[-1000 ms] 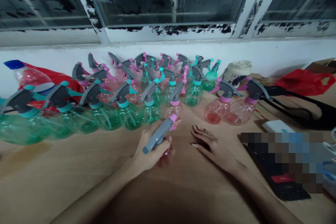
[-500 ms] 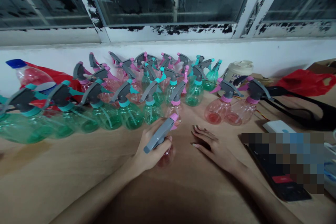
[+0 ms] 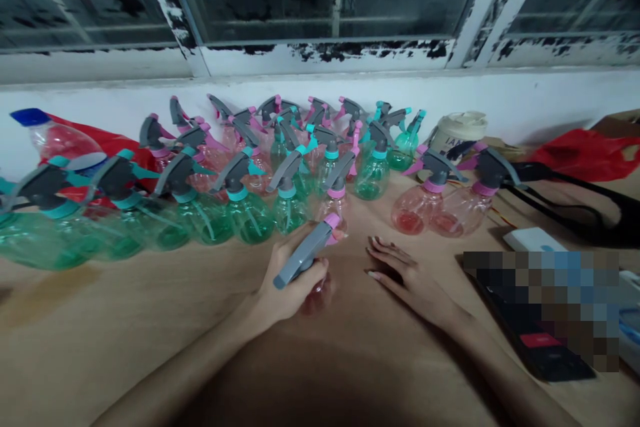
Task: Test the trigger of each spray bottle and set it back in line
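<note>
My left hand [image 3: 287, 280] is wrapped around the neck of a pink spray bottle [image 3: 319, 295] with a grey and pink trigger head, which stands on the wooden table [image 3: 175, 320]. The fingers cover much of its upper body. To the right of it, my right hand [image 3: 407, 277] rests on the tabletop, fingers stretched out and holding nothing. Just behind the held bottle is another pink spray bottle [image 3: 337, 207]. Green spray bottles [image 3: 250, 217] with teal collars line up to the left, and two pink ones, the nearer-left one [image 3: 417, 210] among them, stand behind my right hand.
More pink and green spray bottles crowd against the white wall. A blue-capped bottle [image 3: 65, 137] leans at the left. On the right are a white cup [image 3: 457, 130], a red plastic bag [image 3: 583, 157], a black strap [image 3: 610, 213] and a phone [image 3: 515, 320], partly blurred out.
Both hands and the held spray bottle stay almost in place. The whole view has shifted very slightly.
</note>
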Tool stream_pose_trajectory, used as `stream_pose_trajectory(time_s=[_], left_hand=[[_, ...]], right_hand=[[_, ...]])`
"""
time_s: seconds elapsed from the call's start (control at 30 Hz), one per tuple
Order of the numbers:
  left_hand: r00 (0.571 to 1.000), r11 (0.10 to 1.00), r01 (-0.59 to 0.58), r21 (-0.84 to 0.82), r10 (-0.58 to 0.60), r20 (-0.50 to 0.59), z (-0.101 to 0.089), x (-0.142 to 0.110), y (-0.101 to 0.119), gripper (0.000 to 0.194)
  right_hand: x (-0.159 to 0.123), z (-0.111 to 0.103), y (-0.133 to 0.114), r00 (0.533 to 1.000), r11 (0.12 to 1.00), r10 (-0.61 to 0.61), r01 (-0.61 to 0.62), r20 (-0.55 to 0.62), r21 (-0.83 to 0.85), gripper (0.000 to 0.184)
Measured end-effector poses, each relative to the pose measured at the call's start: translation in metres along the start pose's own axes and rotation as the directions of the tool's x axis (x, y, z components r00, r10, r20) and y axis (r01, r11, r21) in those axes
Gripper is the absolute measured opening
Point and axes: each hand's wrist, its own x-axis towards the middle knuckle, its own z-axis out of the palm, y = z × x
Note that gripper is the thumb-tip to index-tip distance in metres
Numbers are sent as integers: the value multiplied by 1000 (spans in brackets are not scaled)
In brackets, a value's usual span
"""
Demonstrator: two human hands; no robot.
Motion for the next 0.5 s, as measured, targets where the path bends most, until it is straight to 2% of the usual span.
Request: stream_pose_trajectory(time_s=[0.13,0.27,0.5], left_hand=[[997,997,-78,-12,78,22,-1,1,-2,18],[996,996,-90,-29,91,20,-1,1,-1,13],[996,995,-94,38,94,6,-1,3,-3,19]], right_hand=[[0,0,0,1000,1000,-8,8,-8,8,44],[0,0,0,1000,1000,-8,8,-6,12,46],[0,-1,-1,1000,1000,-8,8,-5,14,46]])
